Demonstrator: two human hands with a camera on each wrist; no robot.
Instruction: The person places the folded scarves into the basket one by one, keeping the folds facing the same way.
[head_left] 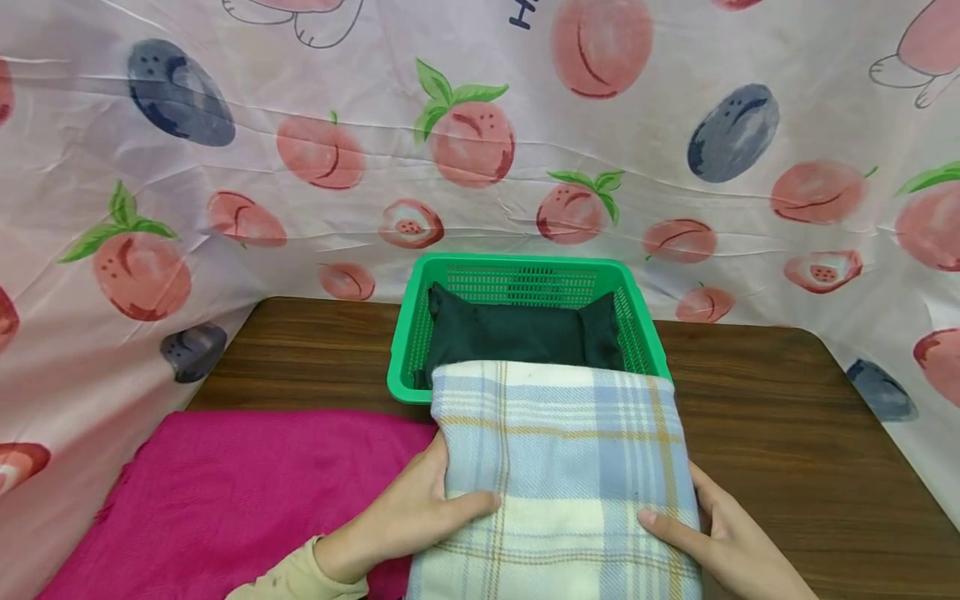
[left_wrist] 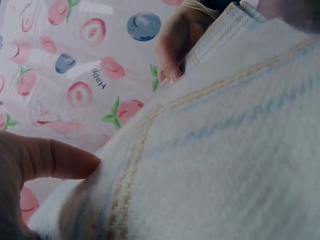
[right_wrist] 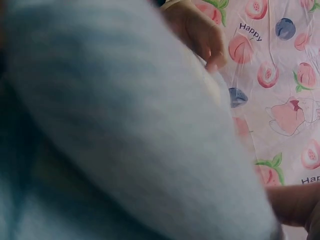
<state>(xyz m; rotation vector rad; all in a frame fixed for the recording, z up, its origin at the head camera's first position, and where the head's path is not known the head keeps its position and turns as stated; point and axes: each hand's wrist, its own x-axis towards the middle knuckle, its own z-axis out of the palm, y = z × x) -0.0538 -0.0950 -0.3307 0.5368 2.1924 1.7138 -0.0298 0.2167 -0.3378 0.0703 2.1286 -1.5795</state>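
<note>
A folded plaid blanket (head_left: 555,467) in pale blue, cream and tan is held up between both hands, its far edge overlapping the front of a green basket (head_left: 408,350) in the head view. The left hand (head_left: 420,500) grips the blanket's left side, thumb on top and the other fingers hidden underneath. On the opposite side the right hand (head_left: 731,533) grips it the same way. Close up, the left wrist view shows the left thumb (left_wrist: 65,160) pressing into the soft cloth (left_wrist: 225,150). A dark folded cloth (head_left: 525,333) lies inside the basket.
A magenta cloth with a fringed edge (head_left: 262,492) is spread over the left part of the brown wooden table (head_left: 787,433). Behind the table hangs a fruit-printed curtain (head_left: 480,217), which also runs along both sides.
</note>
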